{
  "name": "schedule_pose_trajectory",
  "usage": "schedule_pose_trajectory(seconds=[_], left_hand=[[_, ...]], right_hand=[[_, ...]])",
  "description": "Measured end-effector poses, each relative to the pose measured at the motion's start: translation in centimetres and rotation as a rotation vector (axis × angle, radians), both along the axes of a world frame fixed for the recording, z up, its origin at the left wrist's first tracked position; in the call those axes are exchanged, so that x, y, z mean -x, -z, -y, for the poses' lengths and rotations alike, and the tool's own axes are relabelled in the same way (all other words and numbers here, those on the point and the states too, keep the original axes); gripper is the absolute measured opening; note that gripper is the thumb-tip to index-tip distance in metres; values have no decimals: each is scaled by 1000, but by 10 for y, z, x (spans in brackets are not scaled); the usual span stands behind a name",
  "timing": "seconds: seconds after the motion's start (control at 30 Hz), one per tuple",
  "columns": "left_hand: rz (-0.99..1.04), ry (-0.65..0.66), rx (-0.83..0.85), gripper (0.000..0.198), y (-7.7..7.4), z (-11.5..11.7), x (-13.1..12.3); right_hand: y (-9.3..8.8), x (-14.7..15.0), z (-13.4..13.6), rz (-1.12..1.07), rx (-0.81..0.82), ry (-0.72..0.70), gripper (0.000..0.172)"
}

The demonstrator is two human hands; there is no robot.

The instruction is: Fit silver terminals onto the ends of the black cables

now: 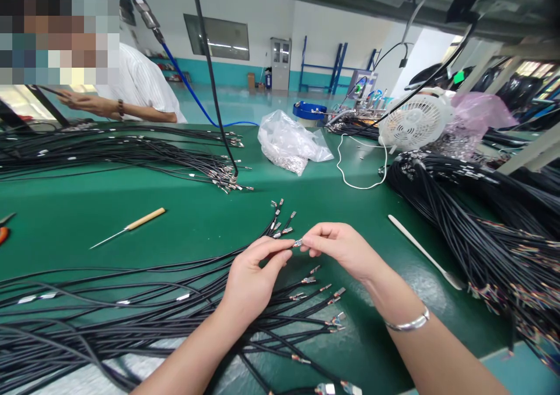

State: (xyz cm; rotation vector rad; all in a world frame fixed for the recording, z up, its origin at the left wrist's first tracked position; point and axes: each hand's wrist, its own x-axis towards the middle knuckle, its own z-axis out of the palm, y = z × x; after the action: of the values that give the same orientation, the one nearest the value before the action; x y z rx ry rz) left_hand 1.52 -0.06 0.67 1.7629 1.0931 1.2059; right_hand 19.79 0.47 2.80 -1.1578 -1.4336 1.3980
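Between my two hands is the small metal connector (pixel 298 243) at the end of a black cable. My left hand (pixel 258 266) pinches the cable end just behind it, thumb and forefinger nearly together. From the other side my right hand (pixel 335 244) has its fingertips closed on the connector. Most of the piece is hidden by my fingers. Around and below my left hand, many black cables (pixel 175 319) lie across the table, their metal-tipped ends fanned out to the right. More connector ends (pixel 280 226) stick out just beyond my left hand.
An awl (pixel 146 219) with a wooden handle lies at left. Behind stands a clear plastic bag (pixel 291 141) of small parts. A white stick (pixel 422 249) and a thick cable bundle (pixel 455 220) are at right, near a white fan (pixel 415 121). A co-worker (pixel 140 86) is at the far left.
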Motion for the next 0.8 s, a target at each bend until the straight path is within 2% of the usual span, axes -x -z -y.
schedule_pose_trajectory(seconds=[0.27,0.5,0.8], left_hand=[[44,24,-52,10,-4,3,-1],[41,24,-34,10,-1,3,0],[27,21,-19,9,1,3,-1]], right_hand=[[-1,2,1,21,-57,-18,21],[-4,5,6,101,-125,4,20],[-5,7,4,-55,34,-5,23]])
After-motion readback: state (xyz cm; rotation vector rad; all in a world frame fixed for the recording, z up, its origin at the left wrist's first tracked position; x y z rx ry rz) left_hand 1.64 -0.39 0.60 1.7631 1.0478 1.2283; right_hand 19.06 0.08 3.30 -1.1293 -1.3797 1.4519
